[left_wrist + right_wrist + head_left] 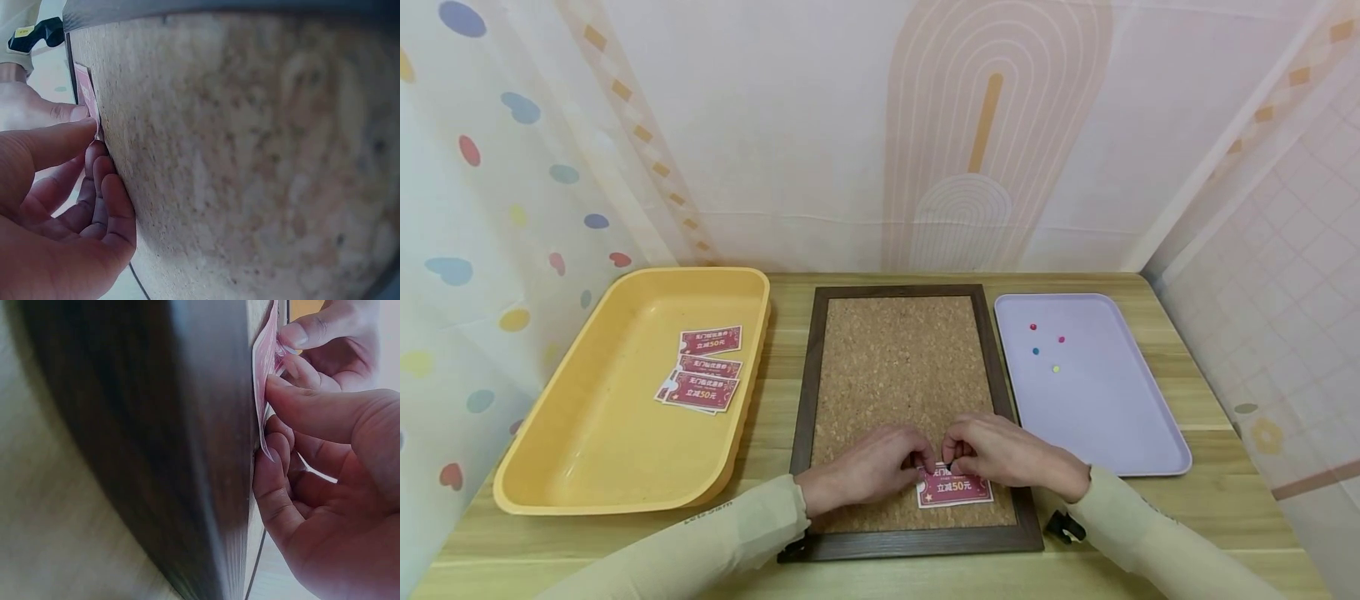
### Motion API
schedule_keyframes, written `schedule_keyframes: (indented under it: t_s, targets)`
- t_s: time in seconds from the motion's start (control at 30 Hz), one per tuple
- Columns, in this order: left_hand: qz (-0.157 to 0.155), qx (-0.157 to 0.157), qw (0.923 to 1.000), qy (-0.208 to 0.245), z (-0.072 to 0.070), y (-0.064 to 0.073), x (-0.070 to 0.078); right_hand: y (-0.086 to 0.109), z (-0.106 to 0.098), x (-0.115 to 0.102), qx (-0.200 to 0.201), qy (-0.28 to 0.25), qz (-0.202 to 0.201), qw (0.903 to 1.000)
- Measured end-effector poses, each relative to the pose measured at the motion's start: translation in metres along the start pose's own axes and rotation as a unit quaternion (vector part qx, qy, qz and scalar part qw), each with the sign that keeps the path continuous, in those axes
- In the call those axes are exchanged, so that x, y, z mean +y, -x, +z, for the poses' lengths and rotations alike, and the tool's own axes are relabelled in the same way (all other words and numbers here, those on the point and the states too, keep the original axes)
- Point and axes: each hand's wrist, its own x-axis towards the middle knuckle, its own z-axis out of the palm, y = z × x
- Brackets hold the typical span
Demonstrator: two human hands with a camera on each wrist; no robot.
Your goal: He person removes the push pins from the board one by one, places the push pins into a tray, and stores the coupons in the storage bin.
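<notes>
On the lower part of a cork board [902,375] with a dark wooden frame lies a red coupon [955,492] with white and yellow lettering; a second white edge shows beneath it. My left hand [880,462] pinches the coupon near its upper left corner between thumb and fingers. Thumb on the printed face, fingers behind, my right hand [1000,450] grips the upper edge. In the right wrist view the coupon [265,369] stands slightly bent, its near corner curling off the board. The fingers hide the upper part of its print.
Left of the board stands a deep yellow tray [602,408] with several similar coupons [702,392] overlapping in it. To the right, a flat lilac tray [1105,400] carries several small coloured pins [1036,352]. A patterned curtain [820,125] hangs behind the wooden table.
</notes>
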Motion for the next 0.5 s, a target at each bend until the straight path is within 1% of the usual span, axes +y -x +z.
schedule_keyframes:
  t_s: [0.5]
  targets:
    - [-0.008, 0.001, 1.0000, -0.001, 0.0001, -0.0018, 0.0006, 0.0004, 0.0010, 0.0012, 0.002, -0.004, -0.002, 1.0000]
